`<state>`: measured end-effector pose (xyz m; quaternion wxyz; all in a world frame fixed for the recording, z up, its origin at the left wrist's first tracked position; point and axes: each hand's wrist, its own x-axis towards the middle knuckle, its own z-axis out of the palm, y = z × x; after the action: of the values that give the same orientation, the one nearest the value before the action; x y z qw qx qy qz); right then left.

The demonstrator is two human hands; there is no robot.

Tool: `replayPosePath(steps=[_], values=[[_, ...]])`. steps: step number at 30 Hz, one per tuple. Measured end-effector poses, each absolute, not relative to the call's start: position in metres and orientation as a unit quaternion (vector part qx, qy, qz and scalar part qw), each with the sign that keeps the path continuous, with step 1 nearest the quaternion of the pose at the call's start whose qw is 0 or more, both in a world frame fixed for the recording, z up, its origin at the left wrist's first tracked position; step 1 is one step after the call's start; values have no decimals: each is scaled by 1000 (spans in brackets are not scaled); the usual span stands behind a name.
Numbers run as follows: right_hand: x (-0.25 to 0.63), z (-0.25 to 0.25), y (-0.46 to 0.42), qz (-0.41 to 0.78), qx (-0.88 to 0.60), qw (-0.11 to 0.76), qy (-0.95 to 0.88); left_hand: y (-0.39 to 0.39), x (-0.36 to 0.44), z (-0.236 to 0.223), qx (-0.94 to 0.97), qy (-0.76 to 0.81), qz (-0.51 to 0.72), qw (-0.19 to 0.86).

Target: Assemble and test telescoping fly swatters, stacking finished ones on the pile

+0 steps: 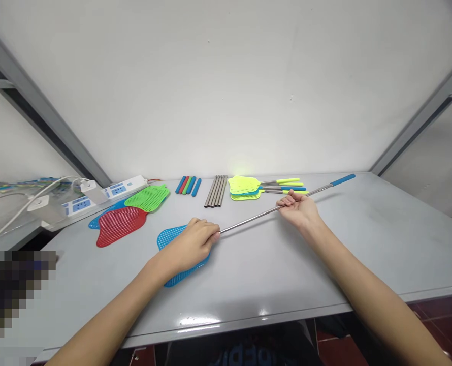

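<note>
My left hand (191, 246) is closed around the neck of a blue plastic fly swatter (167, 238), whose mesh head lies flat on the table and is partly covered by the hand. A thin steel rod (249, 220) runs from that hand up to my right hand (296, 208), which grips it loosely from below. Beyond my right hand, the rod ends in a blue grip (342, 179). Whether the rod is joined to the swatter head is hidden by my left hand.
Along the far edge of the grey table (363, 244) lie a red swatter (119, 226), a green swatter (148, 198), a partly covered blue swatter (100, 220), several coloured grips (188, 185), several steel rods (216, 191) and yellow swatters (245, 185). A power strip (104, 195) sits at the back left.
</note>
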<state>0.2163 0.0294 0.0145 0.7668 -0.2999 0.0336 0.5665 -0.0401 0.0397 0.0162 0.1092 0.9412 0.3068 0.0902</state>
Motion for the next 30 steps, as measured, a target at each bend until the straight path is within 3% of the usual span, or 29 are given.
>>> replayPosePath(steps=[12,30], values=[[216,19,22,485,-247,839,-11,26,-26,5,933,309,142,118],[199,17,16,501,-205,838,-71,28,-30,-4,902,358,115,211]])
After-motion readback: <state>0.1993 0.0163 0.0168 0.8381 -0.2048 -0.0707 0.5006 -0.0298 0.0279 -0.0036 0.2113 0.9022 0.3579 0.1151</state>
